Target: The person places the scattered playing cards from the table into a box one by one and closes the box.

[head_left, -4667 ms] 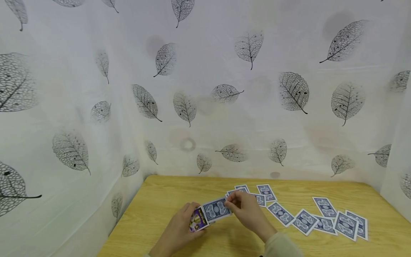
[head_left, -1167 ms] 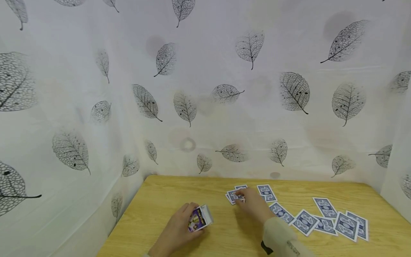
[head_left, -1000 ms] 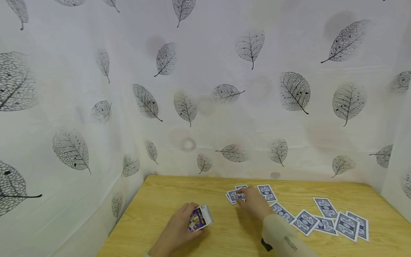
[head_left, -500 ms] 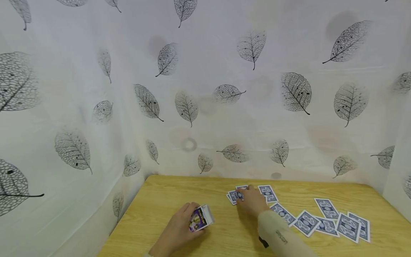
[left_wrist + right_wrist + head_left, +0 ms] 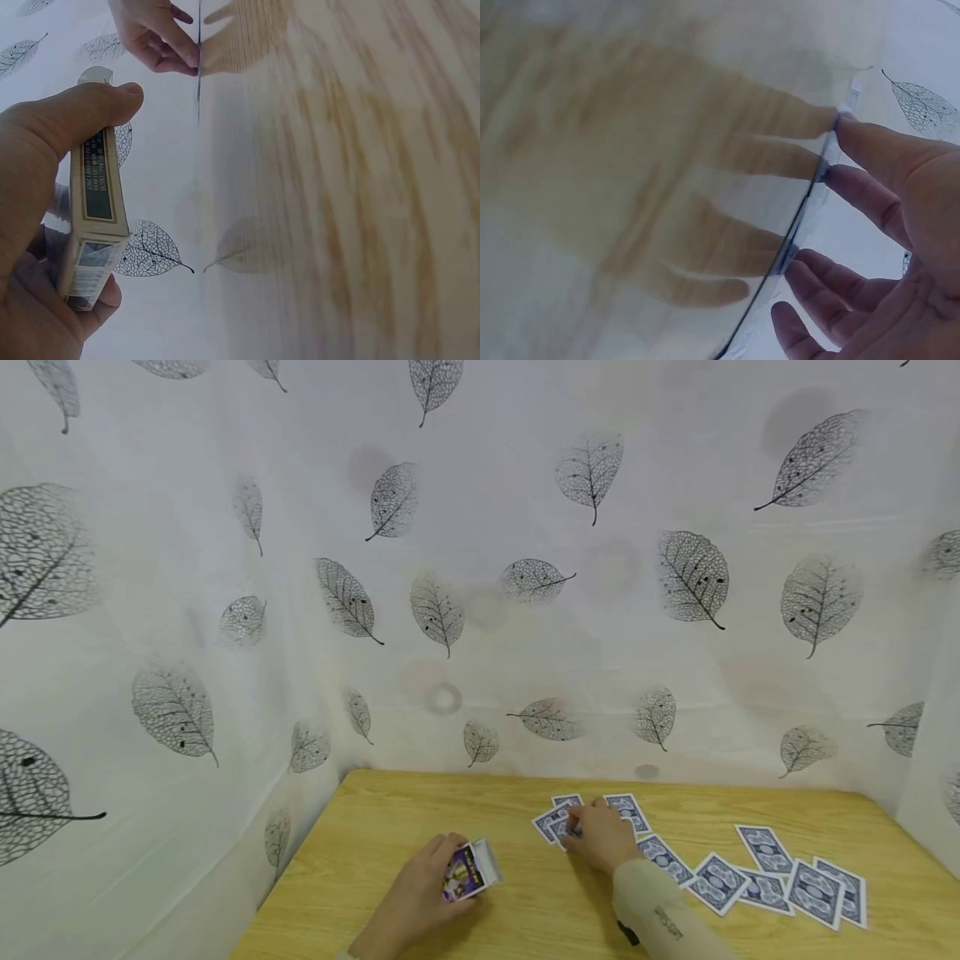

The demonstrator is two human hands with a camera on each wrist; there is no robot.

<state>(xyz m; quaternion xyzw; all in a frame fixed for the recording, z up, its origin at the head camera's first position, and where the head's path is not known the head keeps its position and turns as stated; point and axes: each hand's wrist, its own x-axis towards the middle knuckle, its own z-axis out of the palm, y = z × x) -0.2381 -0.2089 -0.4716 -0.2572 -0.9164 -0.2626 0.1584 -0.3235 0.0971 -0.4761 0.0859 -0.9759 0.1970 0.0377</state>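
My left hand [image 5: 416, 897] grips a small purple playing card box [image 5: 462, 872], with its pale flap end [image 5: 487, 860] pointing right. In the left wrist view the thumb lies over the box [image 5: 100, 195], whose narrow side carries print and whose near end has a barcode. At the back middle of the table, the fingertips of my right hand [image 5: 602, 837] touch the blue-backed playing cards [image 5: 553, 821] of a small overlapping group. In the right wrist view the spread fingertips of the right hand [image 5: 885, 202] meet the thin edge-on cards [image 5: 804, 206] on the glossy tabletop.
More face-down cards lie around the right forearm: one card [image 5: 628, 810] behind the hand, another card [image 5: 664, 858] beside the sleeve, and a cluster of cards [image 5: 813, 889] at the right. Leaf-patterned white curtain [image 5: 480, 668] encloses the wooden table [image 5: 405, 802] at back and sides.
The card earlier half out of the box has left it, and my right hand has gone from the box to the back group. Lately the cards under its fingers have shifted and turned. The left hand stays.
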